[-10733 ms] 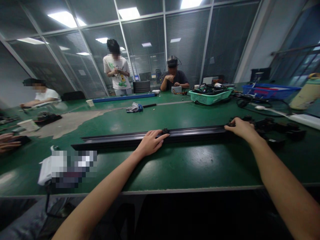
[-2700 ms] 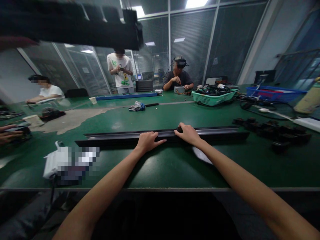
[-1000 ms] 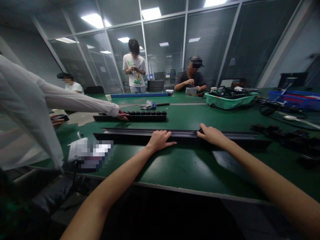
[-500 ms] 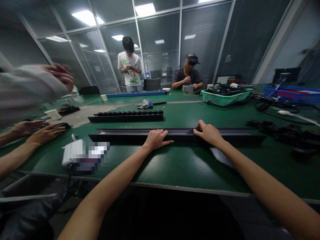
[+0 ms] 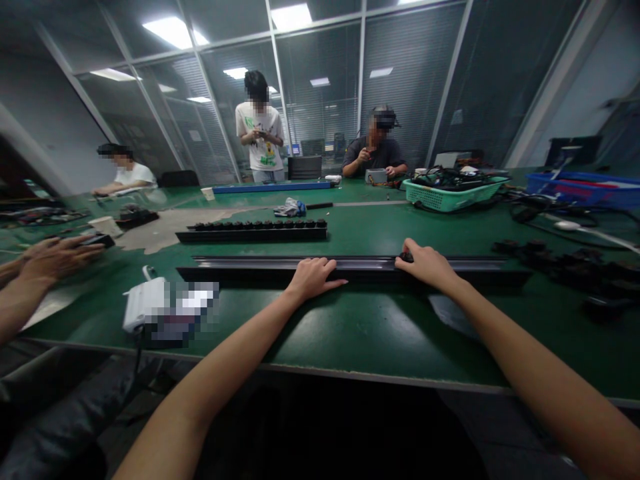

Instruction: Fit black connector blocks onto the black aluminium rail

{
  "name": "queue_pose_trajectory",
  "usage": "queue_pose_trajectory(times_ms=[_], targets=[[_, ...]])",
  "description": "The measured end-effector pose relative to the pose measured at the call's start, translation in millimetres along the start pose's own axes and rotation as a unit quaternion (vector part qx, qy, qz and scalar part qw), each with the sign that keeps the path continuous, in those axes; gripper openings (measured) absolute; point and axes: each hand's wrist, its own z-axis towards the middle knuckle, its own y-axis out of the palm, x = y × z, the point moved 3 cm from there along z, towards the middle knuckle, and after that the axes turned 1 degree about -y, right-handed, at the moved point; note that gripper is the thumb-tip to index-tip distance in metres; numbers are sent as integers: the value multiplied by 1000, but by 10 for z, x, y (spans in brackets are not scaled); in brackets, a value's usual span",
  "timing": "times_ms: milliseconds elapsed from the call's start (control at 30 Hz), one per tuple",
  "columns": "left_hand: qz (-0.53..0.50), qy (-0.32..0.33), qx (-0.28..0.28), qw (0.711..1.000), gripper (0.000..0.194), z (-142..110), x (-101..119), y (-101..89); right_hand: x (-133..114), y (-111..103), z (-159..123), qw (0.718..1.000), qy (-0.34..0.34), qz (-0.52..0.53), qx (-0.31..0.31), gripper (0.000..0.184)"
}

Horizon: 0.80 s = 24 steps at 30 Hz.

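A long black rail (image 5: 250,268) lies across the green table (image 5: 360,333) in front of me. My left hand (image 5: 313,278) rests flat on its near edge, fingers stretched out and holding nothing. My right hand (image 5: 425,265) sits on the rail further right, fingertips pinched on a small black part (image 5: 406,257) set in the rail's groove. Loose black parts (image 5: 560,263) are heaped on the table to my right, beyond that hand.
A second black rail (image 5: 253,231), filled with a row of black parts, lies just behind mine. A white device (image 5: 150,307) sits at front left. A co-worker's hands (image 5: 55,257) rest at far left. A green basket (image 5: 453,190), a blue tray (image 5: 580,187) and cables stand at back right.
A co-worker in a white sleeve set the filled second rail on the table behind mine and drew the arm away. My right hand shifted slightly right along my rail; my left hand stayed.
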Motion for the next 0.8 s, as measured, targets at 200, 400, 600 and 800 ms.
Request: queue_pose_trajectory(times_ms=[200, 400, 600, 800], targets=[[1, 0, -2, 1000, 57, 1, -5, 16, 75, 1, 18, 1000, 5, 2, -18, 40], [7, -1, 3, 1000, 57, -1, -6, 16, 81, -6, 30, 999, 9, -2, -32, 43], [3, 0, -2, 1000, 58, 3, -2, 5, 49, -39, 8, 999, 8, -14, -40, 43], [-4, -1, -7, 1000, 57, 7, 3, -9, 28, -62, -2, 998, 11, -28, -47, 44]])
